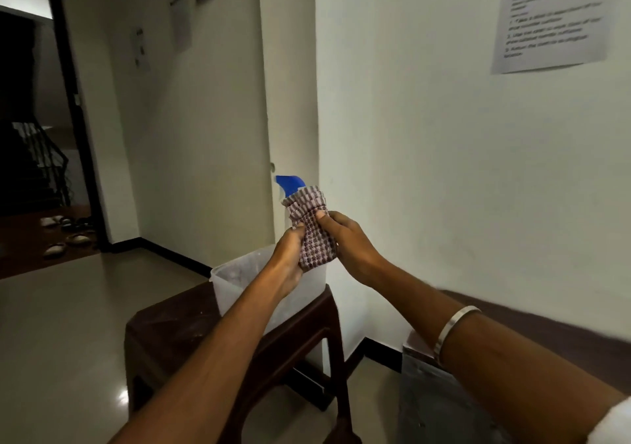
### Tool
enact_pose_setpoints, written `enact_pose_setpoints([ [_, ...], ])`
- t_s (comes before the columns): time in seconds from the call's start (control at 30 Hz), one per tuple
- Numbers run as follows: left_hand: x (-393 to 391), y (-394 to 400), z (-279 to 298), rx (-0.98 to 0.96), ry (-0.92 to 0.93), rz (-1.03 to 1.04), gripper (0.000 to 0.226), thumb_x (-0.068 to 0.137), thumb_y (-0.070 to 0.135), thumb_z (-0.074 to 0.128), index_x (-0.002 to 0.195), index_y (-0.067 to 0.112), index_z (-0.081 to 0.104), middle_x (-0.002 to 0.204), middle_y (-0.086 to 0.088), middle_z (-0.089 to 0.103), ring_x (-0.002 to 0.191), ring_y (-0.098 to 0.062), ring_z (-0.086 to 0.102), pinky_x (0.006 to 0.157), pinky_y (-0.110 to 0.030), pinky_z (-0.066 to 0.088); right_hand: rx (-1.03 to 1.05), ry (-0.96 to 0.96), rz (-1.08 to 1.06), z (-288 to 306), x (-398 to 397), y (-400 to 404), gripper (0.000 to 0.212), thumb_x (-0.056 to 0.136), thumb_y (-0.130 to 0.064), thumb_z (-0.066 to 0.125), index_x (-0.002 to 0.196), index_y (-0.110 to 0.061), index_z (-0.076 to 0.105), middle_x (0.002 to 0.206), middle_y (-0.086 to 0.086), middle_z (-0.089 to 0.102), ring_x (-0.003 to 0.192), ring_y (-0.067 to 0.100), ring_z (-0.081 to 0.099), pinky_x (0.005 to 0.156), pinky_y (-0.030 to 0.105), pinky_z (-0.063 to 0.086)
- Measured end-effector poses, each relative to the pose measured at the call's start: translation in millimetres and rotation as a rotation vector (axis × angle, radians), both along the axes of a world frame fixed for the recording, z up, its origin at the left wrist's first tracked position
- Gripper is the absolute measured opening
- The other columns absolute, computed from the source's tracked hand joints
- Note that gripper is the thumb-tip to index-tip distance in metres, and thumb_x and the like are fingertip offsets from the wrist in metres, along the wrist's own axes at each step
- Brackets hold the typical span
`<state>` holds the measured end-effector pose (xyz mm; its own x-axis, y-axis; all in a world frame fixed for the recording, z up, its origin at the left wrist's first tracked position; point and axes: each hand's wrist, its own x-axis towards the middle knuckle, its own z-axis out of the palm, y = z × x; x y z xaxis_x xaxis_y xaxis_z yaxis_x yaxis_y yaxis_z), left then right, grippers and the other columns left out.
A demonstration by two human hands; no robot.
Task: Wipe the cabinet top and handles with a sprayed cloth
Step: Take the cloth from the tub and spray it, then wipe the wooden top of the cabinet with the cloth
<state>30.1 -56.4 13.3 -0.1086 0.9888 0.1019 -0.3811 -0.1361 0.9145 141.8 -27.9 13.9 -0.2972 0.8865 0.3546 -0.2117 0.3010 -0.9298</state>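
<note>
A brown-and-white checked cloth (312,228) is bunched up in front of me at chest height. My left hand (288,255) grips its lower left edge and my right hand (348,242) pinches its right side, thumb on top. Just behind the cloth shows the blue head of a spray bottle (290,184); its body is hidden by the cloth. The dark cabinet top (532,320) runs along the wall at the lower right, partly behind my right forearm, with a grey metal cabinet front (440,406) below it.
A translucent plastic tub (235,279) stands on a dark wooden stool (177,331) under my hands. Papers hang on the white walls. An open doorway at the left shows stairs and several sandals (68,231) on the floor.
</note>
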Motion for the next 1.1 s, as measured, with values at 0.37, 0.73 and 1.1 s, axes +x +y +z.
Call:
enact_pose_setpoints([
  [0.37, 126.6, 19.4, -33.0, -0.075, 0.394, -0.221, 0.039, 0.098, 0.050, 0.031, 0.114, 0.030, 0.060, 0.114, 0.007, 0.066, 0.110, -0.016, 0.057, 0.091, -0.041, 0.040, -0.059, 0.221, -0.080, -39.2, 112.8, -6.4, 0.036, 0.097, -0.032, 0.053, 0.129, -0.019, 0.044, 0.112, 0.013, 0.062, 0.095, 0.023, 0.065, 0.063, 0.033, 0.055],
  [0.73, 266.2, 64.8, -84.6, 0.019, 0.898, -0.035, 0.064, 0.094, 0.051, 0.044, 0.147, 0.019, 0.030, 0.151, -0.010, 0.022, 0.136, -0.034, 0.034, 0.105, -0.046, 0.037, 0.058, -0.037, -0.496, -79.9, 255.1, -13.0, 0.045, 0.096, -0.034, 0.058, 0.137, -0.030, 0.039, 0.127, 0.007, 0.056, 0.106, 0.019, 0.062, 0.087, 0.041, 0.054],
  [1.1, 417.8, 64.8, -144.3, 0.346, 1.379, -0.197, 0.050, 0.092, 0.040, 0.040, 0.136, 0.015, 0.035, 0.141, -0.009, 0.029, 0.128, -0.032, 0.033, 0.103, -0.049, 0.032, 0.025, -0.240, -0.846, -146.2, 407.9, -27.2, 0.054, 0.088, -0.031, 0.069, 0.134, -0.025, 0.042, 0.123, 0.003, 0.048, 0.104, 0.009, 0.057, 0.074, 0.012, 0.052],
])
